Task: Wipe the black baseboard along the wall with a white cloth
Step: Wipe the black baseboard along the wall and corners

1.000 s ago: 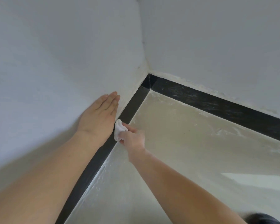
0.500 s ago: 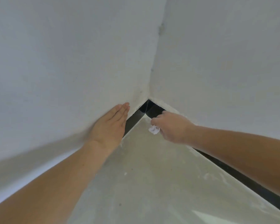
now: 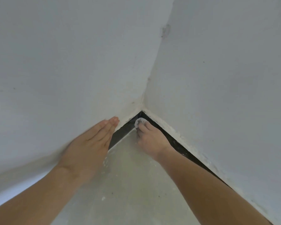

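Head view caught your right hand (image 3: 150,140) pinching the white cloth (image 3: 139,121) in its fingertips, pressed against the black baseboard (image 3: 122,131) right at the room corner. Your left hand (image 3: 92,143) lay flat and open on the left wall (image 3: 63,70), fingers together, just above the baseboard. Pale dust specks dotted the floor (image 3: 128,184) below.

A pale, dusty floor (image 3: 133,184) narrows into a room corner — bordered on both sides by black baseboard (image 3: 122,132). White flecks (image 3: 103,198) of plaster or paint lie scattered on it, thickest along the left edge.
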{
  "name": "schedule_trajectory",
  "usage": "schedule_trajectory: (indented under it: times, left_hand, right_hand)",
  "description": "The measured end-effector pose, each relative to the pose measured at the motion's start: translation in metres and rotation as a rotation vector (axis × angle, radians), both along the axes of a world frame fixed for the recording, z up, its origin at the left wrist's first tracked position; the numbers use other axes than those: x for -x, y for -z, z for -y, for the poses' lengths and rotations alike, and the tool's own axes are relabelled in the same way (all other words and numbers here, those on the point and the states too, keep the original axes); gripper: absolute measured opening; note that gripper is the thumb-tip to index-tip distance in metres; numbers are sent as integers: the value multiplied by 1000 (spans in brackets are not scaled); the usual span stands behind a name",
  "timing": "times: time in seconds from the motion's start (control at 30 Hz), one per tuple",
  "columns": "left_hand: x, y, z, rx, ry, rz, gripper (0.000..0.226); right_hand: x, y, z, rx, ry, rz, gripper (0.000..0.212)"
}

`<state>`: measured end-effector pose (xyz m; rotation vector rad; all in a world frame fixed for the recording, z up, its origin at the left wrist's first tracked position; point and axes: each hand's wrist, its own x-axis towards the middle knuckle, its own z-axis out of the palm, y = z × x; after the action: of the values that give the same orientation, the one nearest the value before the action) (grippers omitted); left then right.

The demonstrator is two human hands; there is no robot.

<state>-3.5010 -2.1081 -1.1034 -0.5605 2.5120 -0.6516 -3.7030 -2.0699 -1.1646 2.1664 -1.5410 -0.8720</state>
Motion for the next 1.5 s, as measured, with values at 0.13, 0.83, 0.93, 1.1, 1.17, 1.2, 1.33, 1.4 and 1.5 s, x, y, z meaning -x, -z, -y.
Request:
schedule_trajectory:
  times: [0.13,0.83,0.93,1.1,1.17,1.2,1.33,1.4,1.5]
  left_hand:
    - [-3,3,1,13,-19,-47,61]
    - [-3,6,3,42,-14,-112,62]
    - [-3,8,4,49,1,-117,62]
    - [-4,10,3,33,0,-160,62]
    - [-3,12,3,32,2,-184,61]
    - [-3,14,3,40,16,-196,61]
    - [-2,16,2,82,60,-211,60]
    - [-2,16,2,111,74,-188,64]
    - [-3,19,4,154,96,-216,62]
  right_hand:
    - [4,-7,-28,-139,25,-68,29]
    - [-1,-39,-15,-81,39,-155,21]
    - [3,-37,-36,-55,123,-153,19]
    - [-7,-36,-71,-316,331,-70,18]
    - [-18,-40,-74,-386,421,-28,14]
    - [-24,-42,-73,-390,420,5,13]
    - [-37,-45,-44,-219,212,85,11]
    - [-33,-35,-22,-145,124,36,14]
    - [-19,-20,-2,-135,74,-75,22]
